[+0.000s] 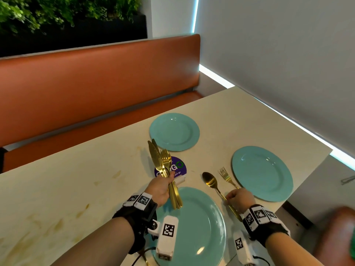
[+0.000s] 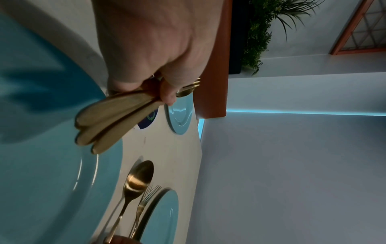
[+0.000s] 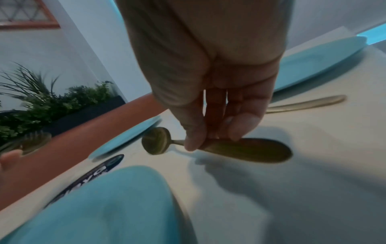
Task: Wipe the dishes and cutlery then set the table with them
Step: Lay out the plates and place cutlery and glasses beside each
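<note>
Three teal plates lie on the cream table [image 1: 67, 185]: a near plate [image 1: 201, 227], a far plate [image 1: 174, 132] and a right plate [image 1: 262, 173]. My left hand [image 1: 163, 189] grips a bundle of gold cutlery [image 1: 160, 160], knives and forks pointing away, handles [image 2: 108, 122] over the near plate. My right hand [image 1: 237, 197] pinches the handle of a gold spoon [image 1: 210, 182] that lies between the near and right plates. In the right wrist view the thumb and fingertips [image 3: 194, 142] close on the spoon handle [image 3: 250, 151]. A gold fork [image 1: 226, 177] lies beside the right plate.
A round purple sticker [image 1: 177, 167] sits on the table behind my left hand. An orange bench [image 1: 96, 83] runs along the far side. A grey wall [image 1: 278, 54] borders the table's right edge. Brownish stains [image 1: 57, 225] mark the left tabletop.
</note>
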Demonstrator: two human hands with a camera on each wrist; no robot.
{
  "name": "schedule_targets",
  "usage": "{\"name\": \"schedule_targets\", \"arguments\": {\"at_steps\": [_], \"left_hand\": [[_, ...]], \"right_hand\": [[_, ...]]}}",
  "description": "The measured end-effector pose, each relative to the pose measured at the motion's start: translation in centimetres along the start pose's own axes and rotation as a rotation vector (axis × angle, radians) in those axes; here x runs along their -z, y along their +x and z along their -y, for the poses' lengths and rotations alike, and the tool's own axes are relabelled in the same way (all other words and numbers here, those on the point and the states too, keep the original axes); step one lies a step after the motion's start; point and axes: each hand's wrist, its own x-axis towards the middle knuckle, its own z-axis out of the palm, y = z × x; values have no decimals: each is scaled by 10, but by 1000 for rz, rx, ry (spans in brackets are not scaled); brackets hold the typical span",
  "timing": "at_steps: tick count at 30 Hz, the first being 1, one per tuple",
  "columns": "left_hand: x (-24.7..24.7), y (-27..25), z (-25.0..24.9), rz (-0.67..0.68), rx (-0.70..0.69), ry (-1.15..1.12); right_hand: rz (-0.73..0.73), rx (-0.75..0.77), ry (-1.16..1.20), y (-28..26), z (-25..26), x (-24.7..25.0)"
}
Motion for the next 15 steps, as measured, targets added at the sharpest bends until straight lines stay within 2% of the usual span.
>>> {"name": "schedule_targets", "arguments": {"at_steps": [5,15], "left_hand": [[13,-8,1,32,-8,-14],[47,-19,1,11,4,18]], "right_hand": [[-104,-12,-1,-10,-8,-12],[-165,-69,23,-28,-20,-26]]}}
